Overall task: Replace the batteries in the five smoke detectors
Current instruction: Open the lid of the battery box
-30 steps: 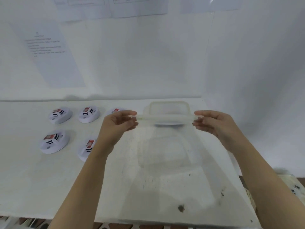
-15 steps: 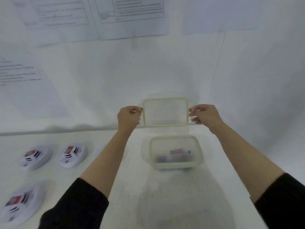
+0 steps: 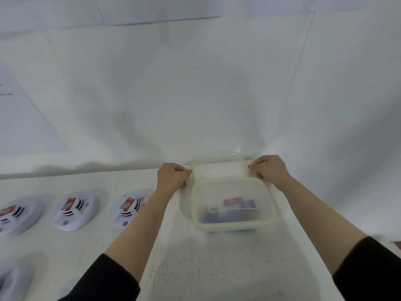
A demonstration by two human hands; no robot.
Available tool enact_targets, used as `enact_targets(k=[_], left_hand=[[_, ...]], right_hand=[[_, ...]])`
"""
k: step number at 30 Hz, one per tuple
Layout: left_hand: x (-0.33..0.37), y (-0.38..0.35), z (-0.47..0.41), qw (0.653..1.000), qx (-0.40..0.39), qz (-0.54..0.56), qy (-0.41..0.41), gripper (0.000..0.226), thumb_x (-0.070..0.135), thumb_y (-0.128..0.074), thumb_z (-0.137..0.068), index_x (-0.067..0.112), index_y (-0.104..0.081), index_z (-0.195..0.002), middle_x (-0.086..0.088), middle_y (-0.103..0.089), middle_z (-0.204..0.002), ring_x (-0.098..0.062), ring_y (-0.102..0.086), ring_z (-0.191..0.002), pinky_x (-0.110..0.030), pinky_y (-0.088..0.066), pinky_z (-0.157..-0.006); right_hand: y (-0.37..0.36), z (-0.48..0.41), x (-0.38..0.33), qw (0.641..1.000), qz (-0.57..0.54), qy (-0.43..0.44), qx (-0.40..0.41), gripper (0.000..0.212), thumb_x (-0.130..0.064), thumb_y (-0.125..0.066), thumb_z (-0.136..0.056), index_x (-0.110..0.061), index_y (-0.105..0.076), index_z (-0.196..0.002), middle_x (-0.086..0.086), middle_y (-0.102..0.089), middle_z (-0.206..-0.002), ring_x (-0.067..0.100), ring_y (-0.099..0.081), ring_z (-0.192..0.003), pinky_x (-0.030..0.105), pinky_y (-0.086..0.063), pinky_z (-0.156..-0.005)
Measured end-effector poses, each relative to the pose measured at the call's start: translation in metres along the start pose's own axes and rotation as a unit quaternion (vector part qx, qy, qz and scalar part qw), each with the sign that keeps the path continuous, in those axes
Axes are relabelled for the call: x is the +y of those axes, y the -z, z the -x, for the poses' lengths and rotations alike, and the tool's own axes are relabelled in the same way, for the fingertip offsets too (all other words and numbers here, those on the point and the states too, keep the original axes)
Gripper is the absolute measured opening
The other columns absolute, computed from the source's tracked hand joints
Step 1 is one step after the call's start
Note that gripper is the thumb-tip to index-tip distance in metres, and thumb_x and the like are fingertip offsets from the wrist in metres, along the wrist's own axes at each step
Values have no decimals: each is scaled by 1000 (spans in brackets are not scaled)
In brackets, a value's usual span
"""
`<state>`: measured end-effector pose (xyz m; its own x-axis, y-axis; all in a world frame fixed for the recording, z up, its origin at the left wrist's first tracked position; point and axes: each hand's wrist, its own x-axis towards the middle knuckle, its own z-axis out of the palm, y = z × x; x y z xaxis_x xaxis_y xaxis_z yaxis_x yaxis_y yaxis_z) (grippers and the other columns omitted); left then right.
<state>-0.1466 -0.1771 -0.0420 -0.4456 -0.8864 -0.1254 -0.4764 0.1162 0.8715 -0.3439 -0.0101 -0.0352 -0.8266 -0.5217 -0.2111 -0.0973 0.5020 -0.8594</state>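
A clear plastic container (image 3: 233, 222) with a pale green rim stands open on the white table; batteries (image 3: 234, 208), dark with a red label among them, lie inside. Its clear lid (image 3: 219, 170) sits low just behind the container, near the wall. My left hand (image 3: 172, 177) pinches the lid's left edge and my right hand (image 3: 269, 169) pinches its right edge. White round smoke detectors lie to the left: one (image 3: 128, 208) beside my left forearm, another (image 3: 73, 210) further left, a third (image 3: 15, 216) at the frame's edge, each with a red-labelled battery showing.
A further detector (image 3: 13, 281) shows partly at the bottom left corner. The white wall (image 3: 195, 94) rises right behind the table, with paper sheets (image 3: 26, 120) taped to it. The table's right edge runs past my right forearm.
The lid came off the container, rose, and has now gone down behind it toward the wall, both hands still holding it. The view has tilted down.
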Motion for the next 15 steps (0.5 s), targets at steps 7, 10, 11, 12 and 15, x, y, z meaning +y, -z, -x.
enact_targets(k=[7, 10, 11, 12, 15], left_hand=[[-1, 6, 21, 1000, -6, -15, 10, 25, 19, -71, -85, 6, -64, -106, -8, -62, -89, -20, -59, -75, -40, -55, -87], [11, 17, 48, 1000, -12, 5, 18, 28, 27, -67, -88, 7, -61, -107, -6, -60, -93, -15, -58, -72, -37, -57, -75], [14, 21, 57, 998, -44, 14, 37, 28, 30, -67, -89, 8, -60, -105, -7, -61, -94, -15, -59, -72, -33, -57, -66], [16, 25, 67, 994, -88, 15, 62, 29, 33, -66, -90, 8, -60, -103, -9, -63, -95, -17, -61, -73, -28, -55, -60], [12, 33, 94, 979, -178, 34, 94, 24, 23, -65, -91, 0, -65, -101, -13, -69, -86, -19, -65, -69, -24, -55, -56]], right_hand=[[8, 29, -5, 993, 105, 55, 16, 24, -26, -61, -89, -12, -65, -108, -2, -55, -100, 15, -54, -95, 20, -37, -76], [13, 54, -9, 988, 133, 76, 35, 23, -30, -56, -91, -12, -63, -104, 2, -59, -105, 15, -52, -90, 23, -38, -75], [15, 62, -9, 989, 134, 64, 22, 27, -32, -55, -92, -9, -64, -102, 3, -60, -105, 18, -55, -91, 27, -43, -77], [17, 72, -8, 991, 130, 44, 1, 33, -33, -54, -92, -3, -64, -102, 5, -61, -102, 22, -58, -90, 31, -49, -77], [22, 98, -1, 995, 71, -19, -65, 45, -35, -54, -93, 7, -62, -106, 8, -61, -93, 25, -62, -81, 27, -53, -61]])
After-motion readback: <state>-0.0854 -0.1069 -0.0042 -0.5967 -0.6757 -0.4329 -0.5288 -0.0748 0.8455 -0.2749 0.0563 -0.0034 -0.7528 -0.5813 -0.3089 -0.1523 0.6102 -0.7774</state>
